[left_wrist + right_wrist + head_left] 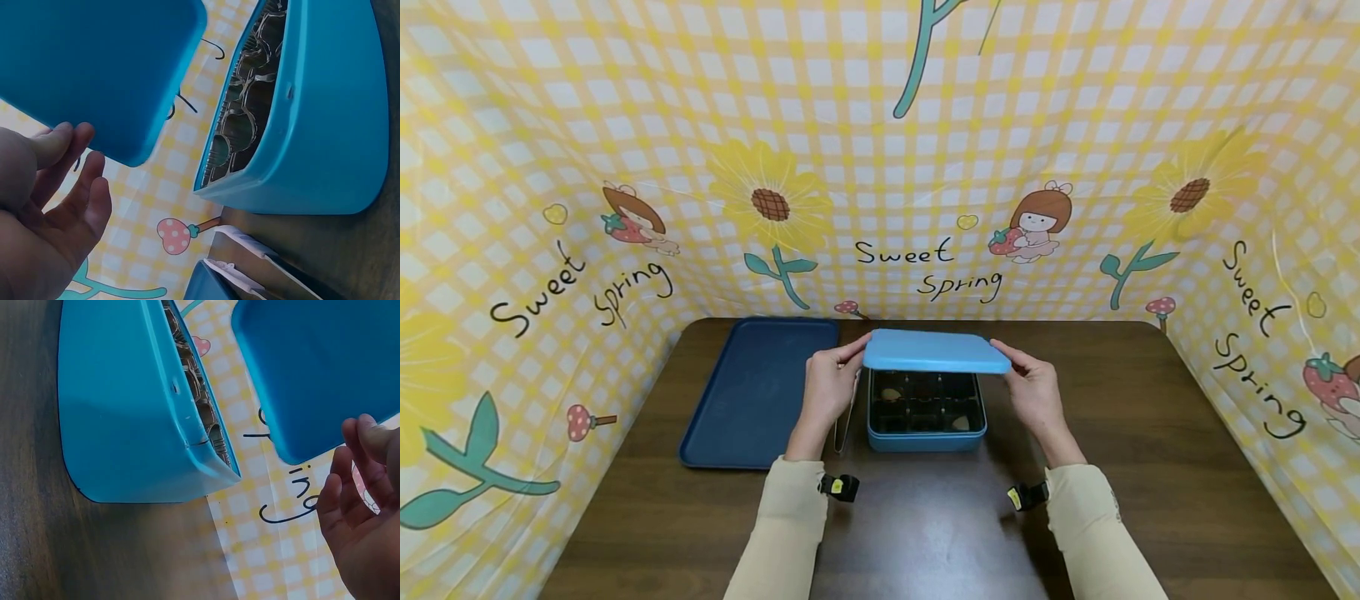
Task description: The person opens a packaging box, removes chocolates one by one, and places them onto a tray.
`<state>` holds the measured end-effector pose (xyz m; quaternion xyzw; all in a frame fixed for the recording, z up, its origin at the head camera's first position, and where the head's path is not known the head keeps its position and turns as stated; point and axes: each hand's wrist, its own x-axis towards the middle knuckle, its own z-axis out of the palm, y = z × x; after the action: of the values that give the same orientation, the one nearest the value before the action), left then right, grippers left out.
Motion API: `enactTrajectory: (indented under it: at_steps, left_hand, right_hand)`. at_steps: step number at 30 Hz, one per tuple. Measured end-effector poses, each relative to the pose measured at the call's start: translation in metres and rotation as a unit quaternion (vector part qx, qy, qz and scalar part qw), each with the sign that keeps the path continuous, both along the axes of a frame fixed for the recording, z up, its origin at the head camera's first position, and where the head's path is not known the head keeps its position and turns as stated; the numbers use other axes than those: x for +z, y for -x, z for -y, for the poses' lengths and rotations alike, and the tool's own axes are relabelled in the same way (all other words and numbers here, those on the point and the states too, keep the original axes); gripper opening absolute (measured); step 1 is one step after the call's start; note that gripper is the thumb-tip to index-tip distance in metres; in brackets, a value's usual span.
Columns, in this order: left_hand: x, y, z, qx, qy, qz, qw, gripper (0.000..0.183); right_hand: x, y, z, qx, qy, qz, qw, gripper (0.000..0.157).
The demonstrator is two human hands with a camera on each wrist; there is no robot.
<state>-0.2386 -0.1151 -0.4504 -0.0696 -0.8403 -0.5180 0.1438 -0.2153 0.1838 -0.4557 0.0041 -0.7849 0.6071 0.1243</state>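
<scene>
A light-blue lid (936,350) hangs tilted above a blue box (927,442), apart from its front rim. My left hand (830,385) pinches the lid's left edge between thumb and fingers. At the opposite edge, my right hand (1034,397) pinches it the same way. Inside the box, a dark insert (917,422) is divided into several compartments. Small pale pieces (961,423) show in two of them; their kind is unclear. From the left wrist, the lid's underside (94,69) and the box's side wall (325,119) are visible.
Metal tongs (844,425) lie beside the box on its left, partly hidden by my left hand. Farther left is a dark-blue tray (752,400) on the brown wooden table (1150,433). Yellow checked cloth (880,167) encloses the table's back and sides.
</scene>
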Motion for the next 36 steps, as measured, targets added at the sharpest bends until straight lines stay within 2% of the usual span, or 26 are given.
enactTrajectory:
  at_steps: [5, 13, 18, 22, 27, 31, 36]
  left_hand:
    - [0.002, -0.001, 0.000, 0.007, -0.012, -0.009, 0.9999, 0.027]
    - [0.003, -0.001, -0.001, 0.019, -0.015, -0.014, 0.9996, 0.026]
    - [0.002, 0.000, 0.000, 0.016, 0.001, -0.043, 0.9990, 0.023]
    - [0.001, 0.001, 0.001, 0.007, -0.005, -0.043, 0.9991, 0.023]
    - [0.001, 0.000, 0.002, -0.001, -0.019, -0.008, 0.9998, 0.026]
    - [0.002, -0.002, 0.004, -0.014, -0.047, 0.026, 0.9985, 0.027]
    - [0.000, -0.003, 0.005, -0.032, -0.089, 0.049, 0.9943, 0.025]
  right_hand:
    - [0.020, -0.012, 0.006, 0.007, -0.005, -0.008, 1.000, 0.031]
    - [-0.008, 0.005, 0.000, -0.021, -0.024, -0.029, 0.999, 0.022]
    - [-0.009, 0.006, -0.001, -0.028, -0.023, -0.063, 0.997, 0.026]
    - [-0.008, 0.005, 0.000, -0.027, -0.013, -0.064, 0.997, 0.028]
    - [-0.005, 0.004, 0.001, -0.024, 0.009, -0.053, 0.998, 0.031]
    - [-0.005, 0.003, 0.002, -0.036, 0.013, -0.045, 0.998, 0.032]
    - [-0.007, 0.005, 0.003, -0.055, 0.027, -0.016, 0.998, 0.035]
